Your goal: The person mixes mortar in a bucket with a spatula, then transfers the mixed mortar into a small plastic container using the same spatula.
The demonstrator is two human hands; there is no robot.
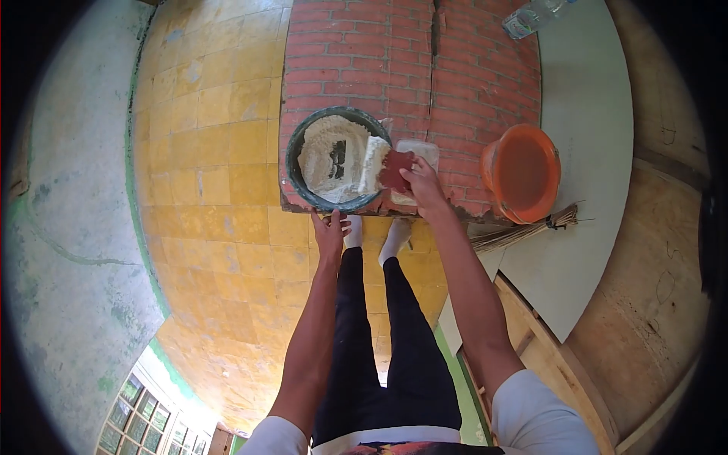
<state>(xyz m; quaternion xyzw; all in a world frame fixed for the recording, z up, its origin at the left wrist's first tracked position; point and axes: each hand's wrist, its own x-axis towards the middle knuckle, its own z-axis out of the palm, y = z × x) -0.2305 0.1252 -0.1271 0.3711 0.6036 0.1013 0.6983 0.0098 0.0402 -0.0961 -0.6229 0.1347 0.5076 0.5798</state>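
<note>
My right hand [425,182] is closed on a dark red putty scraper [396,171], its blade edge loaded with thick off-white paste [372,163]. The scraper is over the right rim of a round black basin [294,173]. Inside the basin, off-white plaster [318,155] coats the bottom and sides, with a dark bare patch near the middle. At the basin's near rim, my left hand [330,233] grips the edge with its fingertips. Partly hidden behind the scraper and right hand lies a pale, plaster-smeared rectangular piece [423,152].
The basin stands near the front edge of a red brick-patterned surface [349,45]. An orange bucket [523,174] is to the right, beside a bundle of thin sticks [523,233]. A clear plastic bottle [527,21] lies farther back. Yellow tiles [220,182] cover the floor leftward.
</note>
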